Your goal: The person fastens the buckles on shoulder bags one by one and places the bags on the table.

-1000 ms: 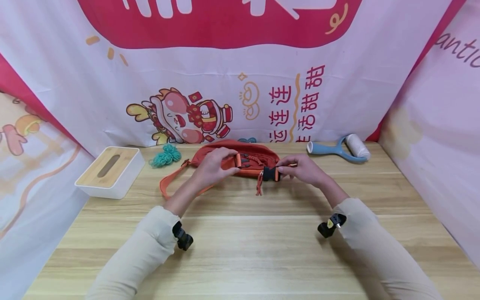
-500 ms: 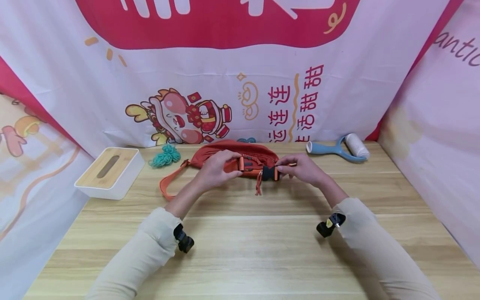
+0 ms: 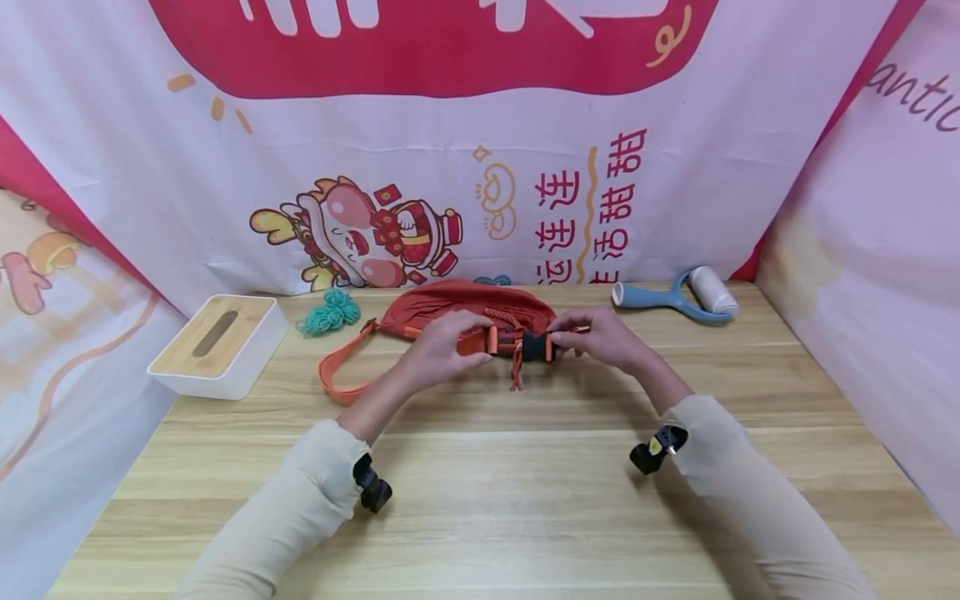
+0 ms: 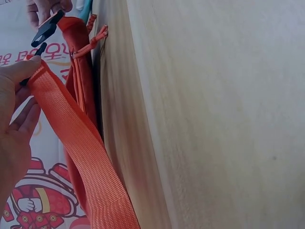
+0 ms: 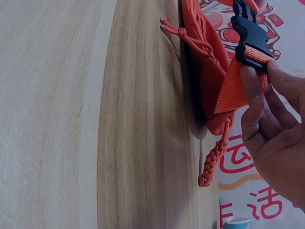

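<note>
On my monitor I see long pale beige sleeves [image 3: 279, 492], creased near the wrists, with a small black camera [image 3: 375, 495] at each cuff, the right one [image 3: 643, 458] marked yellow.

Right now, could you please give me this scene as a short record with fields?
left hand: pinches the pronged buckle half where the orange strap meets it
right hand: pinches the strap end of the socket buckle half
fit: the halves face each other, close together; cannot tell whether they have joined
red bag: lies toward the table's back
left of bag: teal yarn bundle, then white box
right of bag: blue-handled roller
</note>
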`<state>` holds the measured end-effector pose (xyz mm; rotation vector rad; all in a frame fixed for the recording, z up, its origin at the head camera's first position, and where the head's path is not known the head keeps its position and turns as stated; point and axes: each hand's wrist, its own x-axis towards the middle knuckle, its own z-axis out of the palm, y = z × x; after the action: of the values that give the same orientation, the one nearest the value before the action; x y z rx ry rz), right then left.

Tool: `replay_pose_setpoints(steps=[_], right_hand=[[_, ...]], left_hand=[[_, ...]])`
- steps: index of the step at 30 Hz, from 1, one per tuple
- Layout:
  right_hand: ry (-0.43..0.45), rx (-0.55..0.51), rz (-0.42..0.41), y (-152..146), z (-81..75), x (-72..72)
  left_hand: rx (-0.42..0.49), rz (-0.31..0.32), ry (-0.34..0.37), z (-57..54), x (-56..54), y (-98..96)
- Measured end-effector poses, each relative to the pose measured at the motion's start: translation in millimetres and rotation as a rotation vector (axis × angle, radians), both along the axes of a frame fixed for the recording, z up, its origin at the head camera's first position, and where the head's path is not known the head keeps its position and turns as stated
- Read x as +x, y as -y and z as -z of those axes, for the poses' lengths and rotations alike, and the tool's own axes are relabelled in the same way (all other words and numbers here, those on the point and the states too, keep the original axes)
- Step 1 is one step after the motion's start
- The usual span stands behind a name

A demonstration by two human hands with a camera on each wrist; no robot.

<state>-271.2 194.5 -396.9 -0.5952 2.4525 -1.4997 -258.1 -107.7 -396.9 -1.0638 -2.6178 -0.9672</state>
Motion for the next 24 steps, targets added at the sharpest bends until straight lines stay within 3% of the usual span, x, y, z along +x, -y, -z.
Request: replay_pose_setpoints(steps=[24], right_hand=[[-0.033, 0.031, -0.013, -0.1, 4.4, -0.4]], left_hand=[[-0.033, 0.035, 0.011, 3.6, 1.2, -8.4]])
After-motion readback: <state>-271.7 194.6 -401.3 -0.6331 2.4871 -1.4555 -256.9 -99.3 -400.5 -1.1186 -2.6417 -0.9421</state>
